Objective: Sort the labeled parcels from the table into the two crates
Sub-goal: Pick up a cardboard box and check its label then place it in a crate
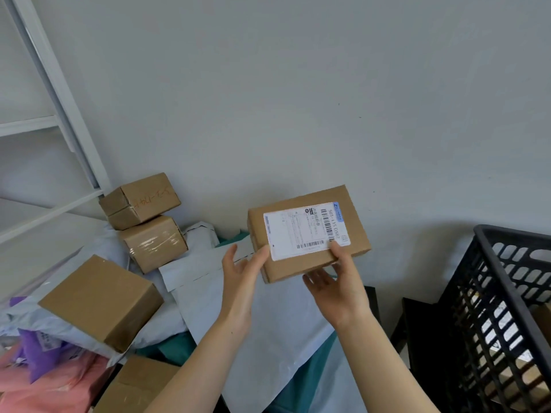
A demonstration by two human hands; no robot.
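Box (308, 234), label up, is hanging over the table's (316, 374) right edge near the crate (507, 293), right hand (334, 287) pinching its near side, left hand (241, 272) steadying with straight fingers; that one-handed pinch is risking a drop.

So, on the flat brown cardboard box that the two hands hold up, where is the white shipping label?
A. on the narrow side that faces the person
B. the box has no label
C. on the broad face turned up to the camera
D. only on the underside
C: the white shipping label covers much of the broad upper face of the flat brown cardboard box, and the thumb of the right hand rests on the label's near corner.
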